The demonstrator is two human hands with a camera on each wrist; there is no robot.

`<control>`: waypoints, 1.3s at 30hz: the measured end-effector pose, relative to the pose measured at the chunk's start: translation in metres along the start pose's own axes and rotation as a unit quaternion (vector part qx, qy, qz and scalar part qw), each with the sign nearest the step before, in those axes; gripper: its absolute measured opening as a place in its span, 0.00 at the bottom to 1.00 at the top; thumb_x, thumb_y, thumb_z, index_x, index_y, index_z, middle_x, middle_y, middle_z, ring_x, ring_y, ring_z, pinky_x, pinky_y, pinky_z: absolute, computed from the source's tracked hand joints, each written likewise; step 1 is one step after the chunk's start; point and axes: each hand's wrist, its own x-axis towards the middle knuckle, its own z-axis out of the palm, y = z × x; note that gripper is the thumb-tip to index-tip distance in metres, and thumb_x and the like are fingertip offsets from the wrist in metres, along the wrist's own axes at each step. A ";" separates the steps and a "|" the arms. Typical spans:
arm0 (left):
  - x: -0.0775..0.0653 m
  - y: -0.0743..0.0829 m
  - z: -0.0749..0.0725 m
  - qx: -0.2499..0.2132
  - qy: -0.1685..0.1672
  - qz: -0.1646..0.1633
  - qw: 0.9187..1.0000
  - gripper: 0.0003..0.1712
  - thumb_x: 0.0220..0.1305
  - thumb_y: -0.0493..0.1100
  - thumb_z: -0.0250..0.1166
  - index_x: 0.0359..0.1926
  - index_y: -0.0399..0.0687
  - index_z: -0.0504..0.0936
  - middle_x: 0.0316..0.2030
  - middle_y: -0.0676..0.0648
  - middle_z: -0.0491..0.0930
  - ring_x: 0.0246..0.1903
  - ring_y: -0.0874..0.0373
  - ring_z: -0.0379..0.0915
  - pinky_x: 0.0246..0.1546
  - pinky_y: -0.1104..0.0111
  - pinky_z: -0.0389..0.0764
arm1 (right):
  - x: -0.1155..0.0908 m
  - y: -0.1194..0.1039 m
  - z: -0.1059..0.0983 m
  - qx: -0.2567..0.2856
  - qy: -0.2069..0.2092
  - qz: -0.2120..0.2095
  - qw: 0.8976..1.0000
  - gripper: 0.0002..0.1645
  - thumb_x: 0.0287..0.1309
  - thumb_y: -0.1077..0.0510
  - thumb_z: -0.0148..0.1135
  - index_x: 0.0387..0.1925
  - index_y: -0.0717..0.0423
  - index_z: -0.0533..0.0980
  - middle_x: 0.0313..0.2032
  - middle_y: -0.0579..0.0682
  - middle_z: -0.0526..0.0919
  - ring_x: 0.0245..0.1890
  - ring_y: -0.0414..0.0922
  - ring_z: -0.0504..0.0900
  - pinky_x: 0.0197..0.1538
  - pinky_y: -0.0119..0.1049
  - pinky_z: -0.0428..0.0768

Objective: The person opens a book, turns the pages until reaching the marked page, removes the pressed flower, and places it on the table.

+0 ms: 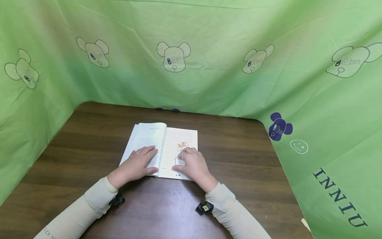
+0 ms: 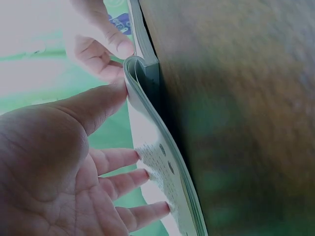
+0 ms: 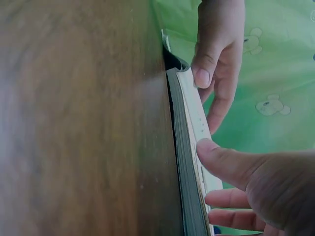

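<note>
An open book [image 1: 179,132] with printed text lies on the brown wooden table, an orange flower drawing on its right page. My left hand [image 1: 135,166] rests on the left page, fingers spread and thumb near the spine. On the right page rests my right hand [image 1: 194,165], its fingers gently bent and its thumb by the lower part. In the left wrist view, the left thumb and fingertips touch the curved left page [image 2: 152,132]. The right wrist view shows the right thumb and fingertips on the page above a thick stack of page edges [image 3: 184,142].
The wooden table [image 1: 238,159] spreads around the book. A green cloth [image 1: 209,83] with bear-head prints hangs along the back and both sides. Each wrist carries a small black camera [image 1: 205,208]. A small pale object [image 1: 305,224] lies at the table's right edge.
</note>
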 end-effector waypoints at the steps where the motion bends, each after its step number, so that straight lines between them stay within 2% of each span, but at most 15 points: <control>1: 0.000 0.000 0.000 0.001 0.000 0.000 1.000 0.43 0.66 0.58 0.69 0.74 0.41 0.67 0.74 0.39 0.64 0.72 0.35 0.61 0.64 0.32 0.63 | 0.000 0.000 0.001 -0.002 0.003 0.000 1.000 0.30 0.49 0.33 0.76 0.43 0.49 0.86 0.47 0.47 0.84 0.52 0.49 0.79 0.55 0.47 0.76; 12: 0.000 0.000 0.000 0.007 -0.002 0.008 1.000 0.43 0.67 0.58 0.69 0.74 0.40 0.68 0.74 0.38 0.65 0.71 0.36 0.62 0.63 0.34 0.67 | 0.001 0.012 0.009 0.012 0.034 -0.016 0.999 0.22 0.52 0.35 0.75 0.41 0.44 0.86 0.48 0.45 0.84 0.52 0.49 0.78 0.54 0.46 0.72; 23: 0.000 -0.001 -0.001 0.007 -0.001 0.014 1.000 0.43 0.66 0.58 0.69 0.73 0.38 0.68 0.73 0.36 0.65 0.71 0.36 0.62 0.64 0.36 0.67 | 0.002 0.029 0.018 0.057 0.065 -0.053 0.995 0.11 0.57 0.46 0.75 0.40 0.42 0.88 0.48 0.42 0.84 0.53 0.46 0.77 0.56 0.47 0.69; 29: 0.001 -0.002 0.000 0.003 0.000 0.017 1.000 0.43 0.67 0.57 0.69 0.73 0.38 0.68 0.73 0.36 0.65 0.71 0.35 0.62 0.64 0.36 0.67 | 0.004 0.034 0.022 0.091 0.087 -0.041 0.991 0.05 0.61 0.52 0.73 0.38 0.46 0.88 0.45 0.43 0.86 0.51 0.46 0.79 0.53 0.47 0.70; 36: 0.001 -0.001 0.001 0.006 0.003 0.023 1.000 0.42 0.67 0.56 0.69 0.73 0.37 0.68 0.73 0.35 0.66 0.71 0.35 0.63 0.64 0.37 0.67 | 0.005 0.037 0.022 0.126 0.095 -0.022 0.987 0.08 0.55 0.53 0.77 0.35 0.50 0.88 0.44 0.44 0.87 0.51 0.47 0.80 0.57 0.49 0.70; 39: 0.002 -0.001 0.001 0.006 0.001 0.021 1.000 0.43 0.67 0.57 0.69 0.73 0.37 0.68 0.73 0.35 0.65 0.71 0.35 0.62 0.64 0.37 0.67 | 0.006 0.036 0.023 0.129 0.102 -0.014 0.986 0.05 0.55 0.55 0.77 0.30 0.50 0.88 0.43 0.43 0.87 0.50 0.46 0.80 0.55 0.48 0.70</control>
